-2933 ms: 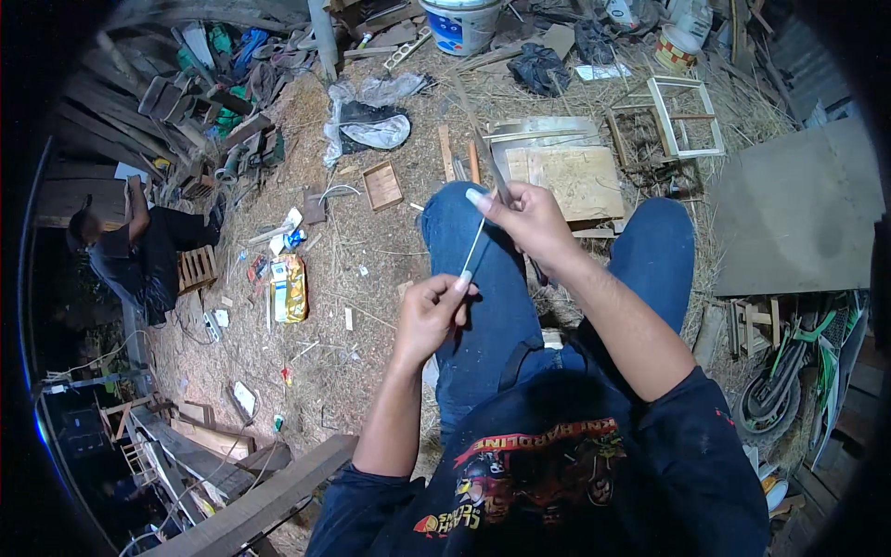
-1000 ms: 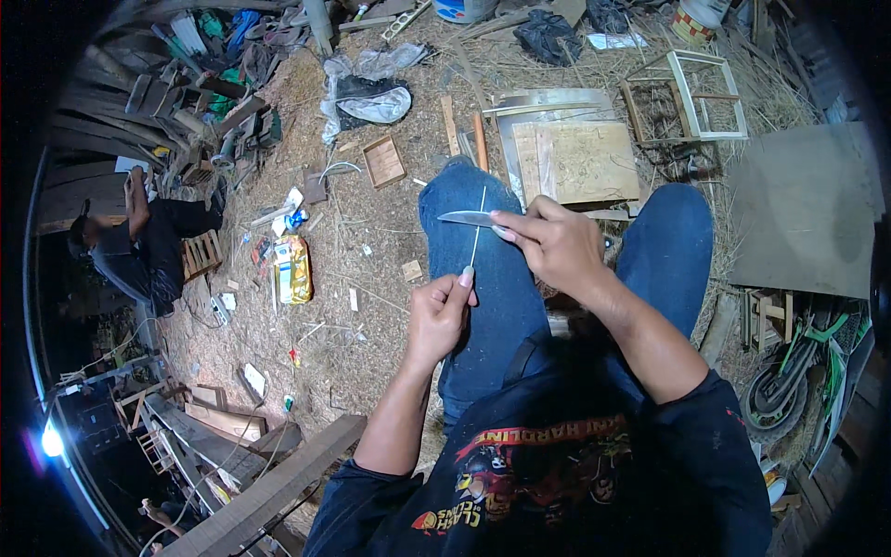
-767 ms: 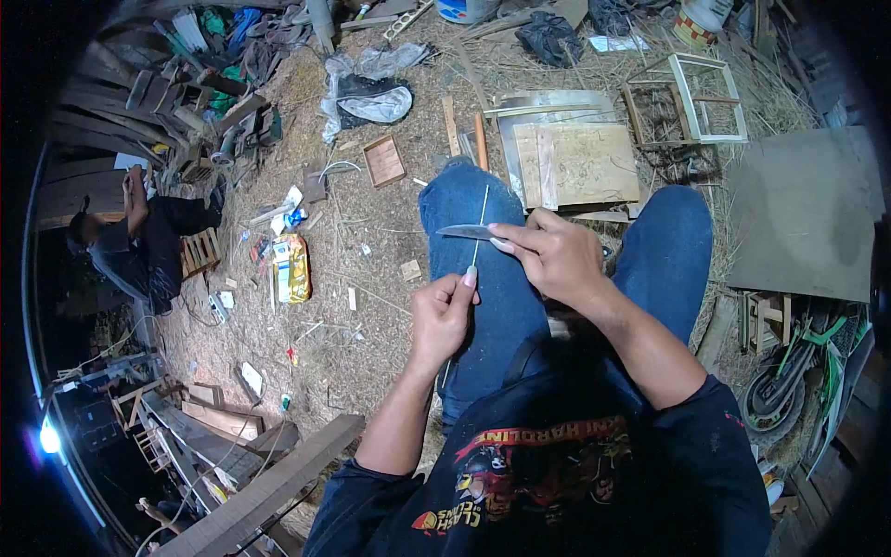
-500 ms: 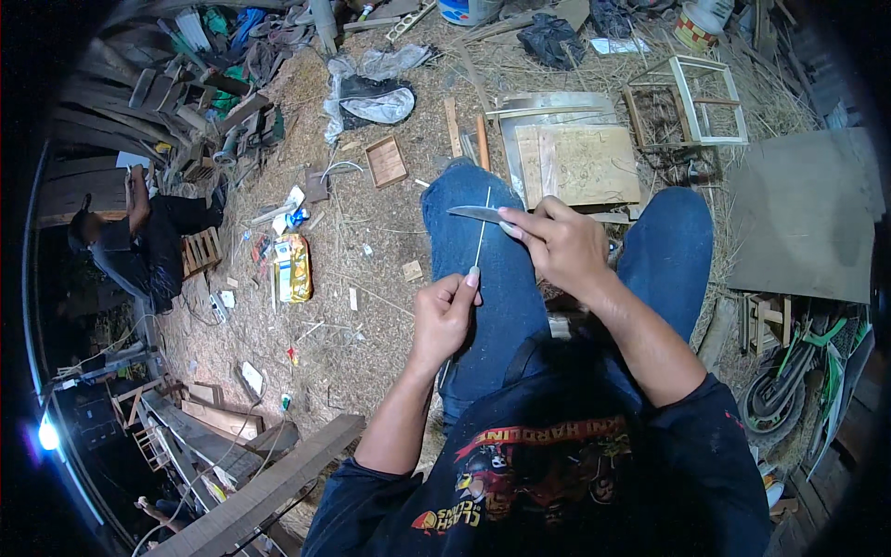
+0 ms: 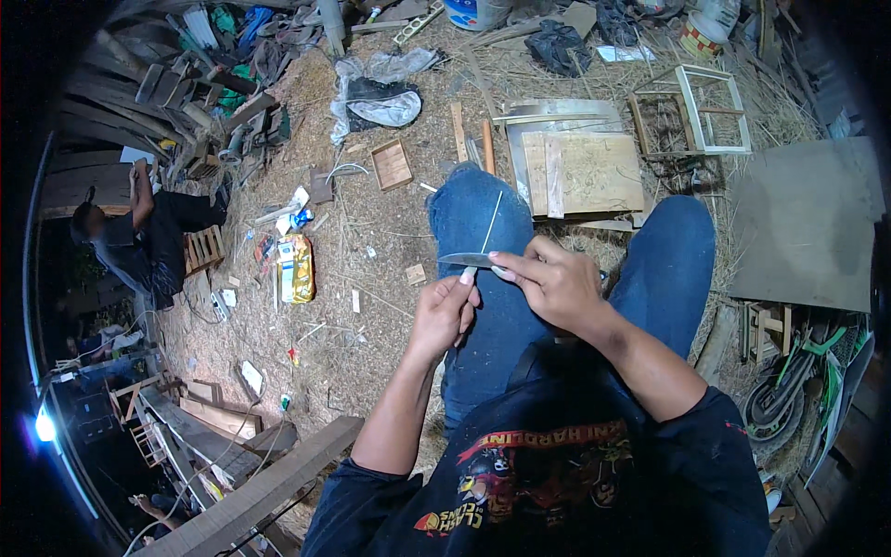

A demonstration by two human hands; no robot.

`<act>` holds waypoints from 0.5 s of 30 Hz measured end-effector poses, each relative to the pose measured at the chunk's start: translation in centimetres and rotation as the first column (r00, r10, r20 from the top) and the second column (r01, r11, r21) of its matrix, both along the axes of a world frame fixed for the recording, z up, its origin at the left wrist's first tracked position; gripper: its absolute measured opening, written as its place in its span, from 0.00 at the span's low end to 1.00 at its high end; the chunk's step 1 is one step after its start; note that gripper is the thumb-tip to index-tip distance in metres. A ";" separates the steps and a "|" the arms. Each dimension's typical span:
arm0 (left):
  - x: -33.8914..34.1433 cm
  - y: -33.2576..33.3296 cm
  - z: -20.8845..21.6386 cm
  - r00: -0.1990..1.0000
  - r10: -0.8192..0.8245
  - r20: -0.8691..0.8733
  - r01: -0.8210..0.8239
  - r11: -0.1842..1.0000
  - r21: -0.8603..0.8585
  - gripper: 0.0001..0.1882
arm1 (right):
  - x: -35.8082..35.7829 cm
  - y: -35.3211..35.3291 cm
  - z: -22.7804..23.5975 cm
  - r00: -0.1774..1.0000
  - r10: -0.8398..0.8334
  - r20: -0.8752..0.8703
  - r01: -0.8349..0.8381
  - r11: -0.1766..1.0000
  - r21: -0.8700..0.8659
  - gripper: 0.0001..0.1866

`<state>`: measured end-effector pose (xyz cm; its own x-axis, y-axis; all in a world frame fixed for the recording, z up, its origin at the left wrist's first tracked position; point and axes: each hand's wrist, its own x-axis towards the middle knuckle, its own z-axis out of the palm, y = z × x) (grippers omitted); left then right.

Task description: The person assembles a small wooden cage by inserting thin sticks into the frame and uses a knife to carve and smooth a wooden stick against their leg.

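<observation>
Over my left thigh, my left hand [image 5: 448, 313] pinches the near end of a thin pale stick [image 5: 496, 219], which points away toward the knee. My right hand [image 5: 560, 281] grips a knife [image 5: 462, 259]; its pointed grey blade lies across the stick just ahead of my left thumb, tip to the left. Fingers of the right hand cover the knife's handle, and they sit close to the left fingertips.
Wood shavings cover the ground. A shallow wooden box [image 5: 392, 164], plywood sheets [image 5: 594, 172] and a yellow packet [image 5: 296, 269] lie around. A wooden beam [image 5: 269, 483] stands near my left elbow; a green motorbike [image 5: 798, 381] is at right. Another person [image 5: 139, 237] sits far left.
My right hand has drawn the knife along the stick toward me, from near its middle to just beside my left fingertips. The left hand still holds the stick's near end.
</observation>
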<state>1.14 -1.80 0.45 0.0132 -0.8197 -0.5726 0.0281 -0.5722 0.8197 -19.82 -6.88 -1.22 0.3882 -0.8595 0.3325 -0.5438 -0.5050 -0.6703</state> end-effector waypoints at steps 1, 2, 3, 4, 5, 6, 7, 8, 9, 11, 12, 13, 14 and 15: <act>0.0 -0.1 -0.1 1.000 0.000 0.001 0.000 1.000 0.000 0.23 | 0.0 0.1 -0.3 1.000 -0.007 0.005 0.007 1.000 0.003 0.14; 0.1 -0.2 -0.1 1.000 0.013 -0.025 -0.013 1.000 0.018 0.23 | 0.1 0.0 -0.3 1.000 -0.006 0.007 0.006 1.000 0.004 0.14; 0.2 -0.2 -0.1 0.998 0.027 -0.050 -0.025 0.999 0.037 0.22 | 0.1 -0.1 -0.1 1.000 -0.021 -0.009 0.021 1.000 0.010 0.14; 0.3 -0.3 -0.1 0.998 0.027 -0.049 -0.025 0.999 0.038 0.22 | 0.2 -0.2 0.0 0.999 -0.036 -0.026 0.036 0.999 0.016 0.15; 0.4 -0.4 -0.1 0.998 0.026 -0.062 -0.023 0.999 0.045 0.23 | 0.3 -0.2 0.1 0.999 -0.036 -0.025 0.036 0.999 0.016 0.15; 0.4 -0.4 -0.1 0.997 0.025 -0.076 -0.021 0.998 0.052 0.24 | 0.3 -0.3 0.1 0.998 -0.053 -0.037 0.054 0.999 0.005 0.16; 0.5 -0.4 -0.1 0.997 0.025 -0.077 -0.021 0.998 0.052 0.24 | 0.4 -0.4 0.2 0.996 -0.071 -0.048 0.071 0.997 -0.007 0.16; 0.5 -0.4 -0.3 0.997 0.023 -0.077 -0.020 0.999 0.037 0.23 | 0.4 -0.3 0.2 0.996 -0.072 -0.049 0.072 0.997 -0.009 0.16; 0.5 -0.4 -0.5 0.997 0.020 -0.078 -0.018 1.000 0.023 0.23 | 0.4 -0.1 0.1 0.996 -0.055 -0.065 0.053 0.998 -0.022 0.16; 0.5 -0.1 -0.7 0.997 0.023 -0.071 -0.022 1.000 0.019 0.23 | 0.2 -0.1 0.0 0.996 -0.037 -0.082 0.034 0.999 -0.035 0.16; 0.5 0.0 -0.7 0.998 0.027 -0.062 -0.026 1.000 0.016 0.23 | 0.0 -0.6 -0.1 0.990 -0.093 -0.104 0.086 0.994 -0.068 0.15; 0.5 0.1 -0.6 0.998 0.028 -0.063 -0.027 0.999 0.017 0.23 | -0.1 -0.9 -0.3 0.981 -0.149 -0.123 0.137 0.985 -0.102 0.14; 0.5 -0.2 -0.5 0.998 0.016 -0.058 -0.015 1.000 0.013 0.23 | -0.2 -1.2 -0.5 0.981 -0.150 -0.123 0.138 0.985 -0.104 0.14; 0.4 -0.3 -0.4 0.999 0.004 -0.052 -0.004 1.000 0.009 0.22 | -0.3 -1.4 -0.8 0.984 -0.144 -0.105 0.135 0.987 -0.086 0.13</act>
